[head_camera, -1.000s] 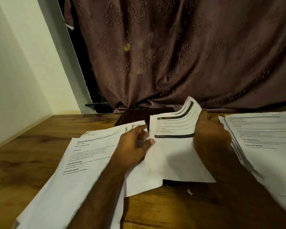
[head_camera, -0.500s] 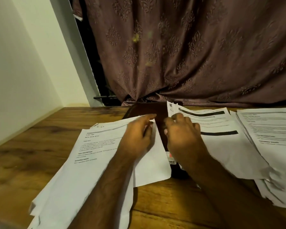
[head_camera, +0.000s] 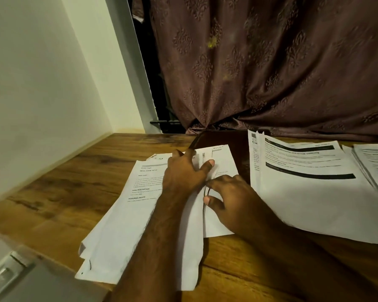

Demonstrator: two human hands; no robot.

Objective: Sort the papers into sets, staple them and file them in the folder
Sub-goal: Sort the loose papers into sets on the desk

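— Papers sit in three groups on your wooden table [head_camera: 59, 192]: the left stack [head_camera: 127, 225] by the table's left edge, the middle sheets [head_camera: 222, 162] your hands are on, and the black-banded pile [head_camera: 310, 188] toward the right edge.

— And the hands?

— Your left hand [head_camera: 183, 173] lies flat on the left stack, fingers spread, thumb out on the middle sheets. Your right hand [head_camera: 229, 192] seems to pinch the edge of those sheets between thumb and forefinger, though I cannot tell how firmly.

— What could go wrong?

— The sheets overlap, so lifting may drag a neighbour into the wrong set. The dark folder [head_camera: 225, 140] lies half buried beneath them by the curtain [head_camera: 271, 73]; a tug could shift it. I see no stapler.
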